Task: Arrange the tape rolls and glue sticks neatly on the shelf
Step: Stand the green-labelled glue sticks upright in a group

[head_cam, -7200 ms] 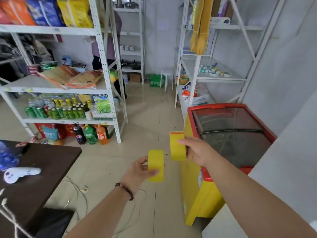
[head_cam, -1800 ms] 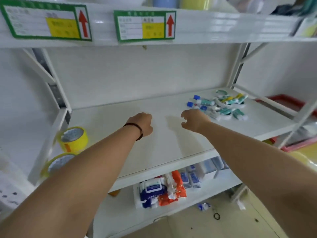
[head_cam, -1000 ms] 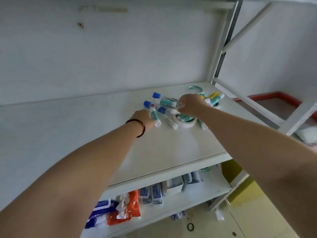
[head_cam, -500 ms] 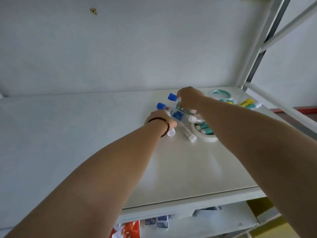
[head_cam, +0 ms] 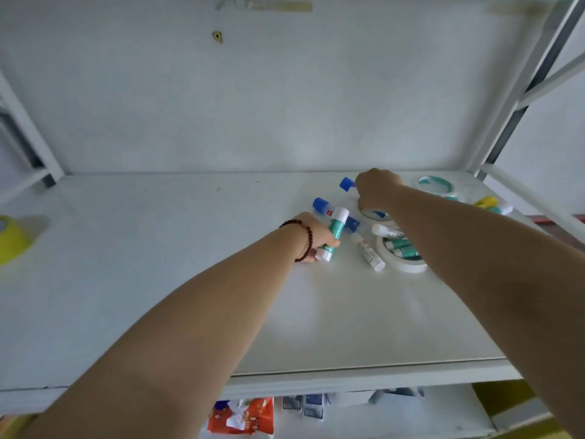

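Far left on the smooth white shelf (head_cam: 158,280) there's a fat yellow tape roll (head_cam: 12,239) lying flat, glossy plastic look, cut off by the edge.

Middle: the left hand (head_cam: 316,236), beaded bracelet (head_cam: 302,237) on the wrist, is curled around a teal-and-white glue stick (head_cam: 332,234). It's a plain round tube, white cap end tipped up and away toward the back wall, other end down near the wrist.

Just past it are two blue-capped sticks (head_cam: 321,205) lying on their sides, plus a thin white tube (head_cam: 368,251) pointing toward the front edge.

The right hand (head_cam: 375,188) is knuckles-up over another blue-capped stick (head_cam: 347,183) and a thin ring of tape; fingers are hidden underneath, so can't tell what it's actually gripping.

The right forearm blocks part of a flat white tape roll (head_cam: 400,259) with a few teal sticks piled in its hole. Back right corner has a teal-edged ring (head_cam: 435,184) and a yellow stick (head_cam: 486,201).

Below the shelf edge, an orange packet (head_cam: 243,416).
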